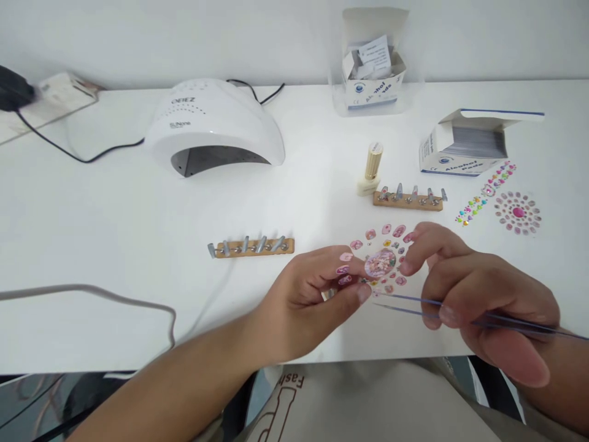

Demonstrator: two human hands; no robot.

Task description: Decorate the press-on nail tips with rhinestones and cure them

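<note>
sticker sheet (380, 263), clear and roughly round with a large oval sticker at its middle, is held over the bench (115, 233), between the two hands and close to the front edge. the left hand (317, 301) is the nearer, its grip pinching the sheet's lower left rim between thumb and fingers. the right hand (488, 288) has its grip closed around tweezers (506, 322), while its fingertips reach the sheet's right side and seem to touch it. so the sheet lies left of the right grip, and the tweezers' long axis runs leftward, their tips slightly parted just beside the sheet's lower edge. the sheet itself, being round, shows no clear long axis. beyond, on the smooth white bench, a wooden stand (407, 201) bears nail tips beside a bottle (369, 184), and a second stand (255, 248) lies to the left. a white lamp (221, 123) and a box of alcohol pads (460, 164) sit farther back, before a pale wall (138, 31).
</note>
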